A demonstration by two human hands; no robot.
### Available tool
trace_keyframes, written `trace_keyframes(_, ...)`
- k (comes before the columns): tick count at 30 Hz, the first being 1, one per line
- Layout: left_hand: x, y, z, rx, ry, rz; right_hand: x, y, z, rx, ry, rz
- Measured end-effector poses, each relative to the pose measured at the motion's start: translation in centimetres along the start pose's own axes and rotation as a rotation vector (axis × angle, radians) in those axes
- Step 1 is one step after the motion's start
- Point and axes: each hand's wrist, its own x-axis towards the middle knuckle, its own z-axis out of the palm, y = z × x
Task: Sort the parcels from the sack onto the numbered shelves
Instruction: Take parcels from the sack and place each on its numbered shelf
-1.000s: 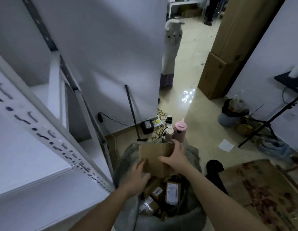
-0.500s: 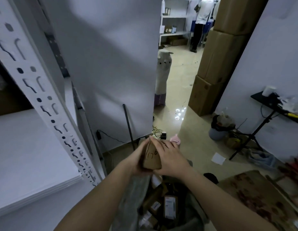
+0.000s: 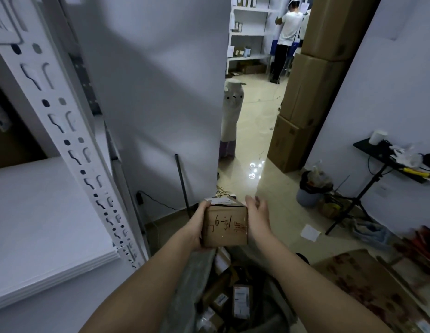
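A small cardboard box (image 3: 224,223) was held up above the open sack (image 3: 185,284), between the two hands. The left hand (image 3: 197,228) was curled round the box's left side and underside, gripping it. The right hand (image 3: 258,218) lay flat against the box's right side with its fingers straight and slightly spread, pressing rather than clutching. Dark handwriting was marked on the face of the box turned toward the camera, and a white label was stuck on its top.

Below the box, the grey sack was seen gaping, with several more parcels (image 3: 241,301) lying inside it, some with printed labels showing. To the left of the box, a white metal shelf (image 3: 41,212) was seen, its slotted upright post (image 3: 72,150) running past the shelf's front edge. Beyond the box, a white wall panel (image 3: 156,92) stood, with a dark rod (image 3: 181,181) leaning against it. To the right of the panel, a plush alpaca toy (image 3: 232,116) stood on the floor, and stacked large cartons (image 3: 310,97) were piled further right. Far behind them, a person (image 3: 287,37) in a white shirt was seen at another rack of shelves (image 3: 250,32). Right of the box, a dark bin (image 3: 310,188) and a tripod stand (image 3: 353,205) were placed by the wall.
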Motion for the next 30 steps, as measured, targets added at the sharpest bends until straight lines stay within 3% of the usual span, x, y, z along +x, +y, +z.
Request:
trace_keyframes(2,-0.5,-0.1,0.2,-0.024,-0.007,0.022,-0.7,-0.7,-0.6,0.27,-0.137,0.313)
trace_keyframes(4,-0.7,-0.4,0.3,-0.032,0.007,0.034,-2.4,-1.5,-1.6,0.349,-0.304,0.419)
trace_keyframes(14,-9.3,-4.1,1.9,-0.114,0.108,0.183,-7.7,-1.7,-3.4,0.328,-0.517,0.345)
trace_keyframes(20,-15.9,-9.3,1.8,-0.238,0.273,0.265,-12.5,-0.1,-3.3,0.247,-0.688,0.295)
trace_keyframes(30,-28.3,-13.9,-4.8,-0.443,0.489,0.429,-24.1,-1.8,4.0,0.085,-0.92,0.17)
